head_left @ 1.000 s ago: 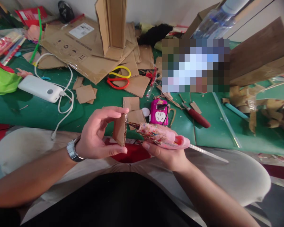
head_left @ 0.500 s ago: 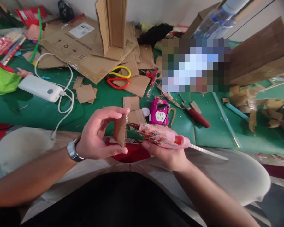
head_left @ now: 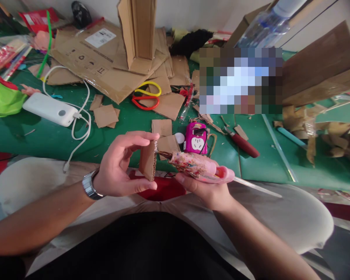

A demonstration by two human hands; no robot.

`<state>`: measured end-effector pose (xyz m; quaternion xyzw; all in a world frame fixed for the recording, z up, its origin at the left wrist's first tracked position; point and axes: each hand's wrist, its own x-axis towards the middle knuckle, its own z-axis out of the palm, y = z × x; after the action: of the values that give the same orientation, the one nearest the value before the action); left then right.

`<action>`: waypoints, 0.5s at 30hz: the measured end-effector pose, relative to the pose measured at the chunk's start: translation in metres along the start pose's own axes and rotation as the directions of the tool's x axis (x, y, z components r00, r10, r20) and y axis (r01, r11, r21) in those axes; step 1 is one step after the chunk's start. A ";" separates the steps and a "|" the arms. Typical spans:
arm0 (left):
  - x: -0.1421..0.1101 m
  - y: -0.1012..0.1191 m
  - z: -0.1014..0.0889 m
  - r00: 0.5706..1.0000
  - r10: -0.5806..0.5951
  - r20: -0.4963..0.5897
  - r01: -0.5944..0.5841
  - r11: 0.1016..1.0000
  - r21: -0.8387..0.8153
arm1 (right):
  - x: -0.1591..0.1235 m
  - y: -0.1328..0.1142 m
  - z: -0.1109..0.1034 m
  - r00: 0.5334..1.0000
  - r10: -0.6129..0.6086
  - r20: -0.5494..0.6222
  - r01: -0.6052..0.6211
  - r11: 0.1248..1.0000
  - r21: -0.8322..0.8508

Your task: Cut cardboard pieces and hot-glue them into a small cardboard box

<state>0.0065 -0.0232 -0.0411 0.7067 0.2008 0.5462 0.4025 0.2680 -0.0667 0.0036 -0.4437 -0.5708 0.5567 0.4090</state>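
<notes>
My left hand (head_left: 119,165) grips a small cardboard piece (head_left: 147,160) between thumb below and fingers above, its corrugated edge turned to the right. In my right hand (head_left: 205,190) is a pink hot glue gun (head_left: 192,165), its body crusted with glue and coloured bits. The gun's dark nozzle points left and sits at the cardboard's edge; whether it touches, I cannot tell. A clear glue stick (head_left: 256,187) juts from the gun's rear. Just beyond my hands lie more cardboard squares (head_left: 162,127) and a magenta power socket (head_left: 195,139).
On the green table (head_left: 128,128) lie a white power bank (head_left: 48,109) with its cable, yellow-and-red-handled scissors (head_left: 146,102), and a red-handled tool (head_left: 244,145). Flattened cardboard (head_left: 84,54) and an upright cardboard form (head_left: 140,35) stand behind. A plastic bottle (head_left: 264,29) is at the back right.
</notes>
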 end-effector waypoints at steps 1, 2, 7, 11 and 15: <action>0.000 0.000 0.000 1.000 0.000 -0.001 0.000 1.000 -0.008 | 0.000 0.000 0.000 1.000 0.000 0.002 0.000 1.000 0.000; 0.000 0.000 0.000 1.000 -0.002 -0.002 0.002 1.000 -0.015 | 0.000 0.000 0.000 1.000 0.000 0.004 0.000 1.000 0.000; 0.001 0.002 0.000 1.000 -0.010 -0.005 0.010 1.000 0.006 | 0.002 -0.001 0.001 1.000 -0.010 0.012 0.010 1.000 0.016; 0.002 0.003 0.001 1.000 0.003 0.001 -0.003 1.000 -0.024 | 0.002 -0.002 0.001 1.000 0.001 0.007 -0.001 1.000 0.012; 0.001 0.002 0.002 1.000 0.000 -0.016 0.000 1.000 -0.023 | 0.000 -0.001 0.000 1.000 0.006 -0.008 -0.007 1.000 -0.018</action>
<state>0.0079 -0.0240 -0.0390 0.6977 0.1977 0.5541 0.4088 0.2674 -0.0666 0.0046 -0.4514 -0.5729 0.5511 0.4054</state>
